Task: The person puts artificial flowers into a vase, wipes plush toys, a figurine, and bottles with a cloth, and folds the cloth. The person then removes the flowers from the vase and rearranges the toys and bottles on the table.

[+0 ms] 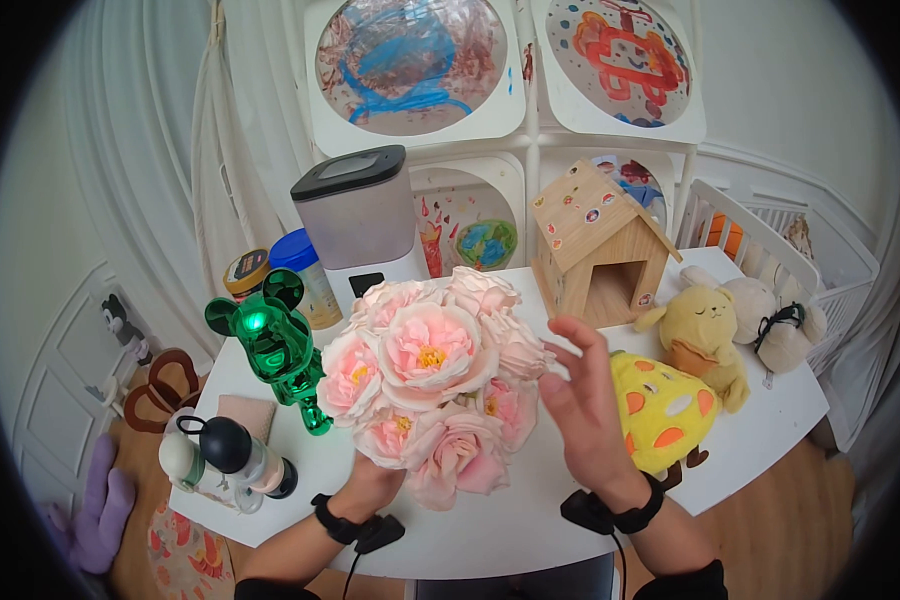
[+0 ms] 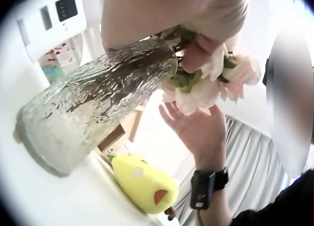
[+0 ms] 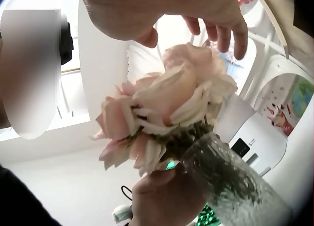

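A bunch of pale pink roses (image 1: 432,358) with yellow centres stands in a textured clear glass vase (image 2: 98,100), its base on the white table. My left hand (image 1: 378,482) is under the blooms, its thumb (image 2: 198,54) curled at the green stems (image 2: 179,42) just above the vase rim; the blooms hide most of this hand in the head view. To the right of the bunch, my right hand (image 1: 588,410) is raised with fingers spread and loosely bent, holding nothing. In the right wrist view its fingers (image 3: 223,37) hover over the petals.
Left on the white table (image 1: 530,520) stand a shiny green bear figure (image 1: 275,345), a black-capped bottle (image 1: 235,450) and a white dispenser (image 1: 360,220). At right are a wooden house (image 1: 595,240), a yellow plush (image 1: 660,410) and a cream plush (image 1: 700,325).
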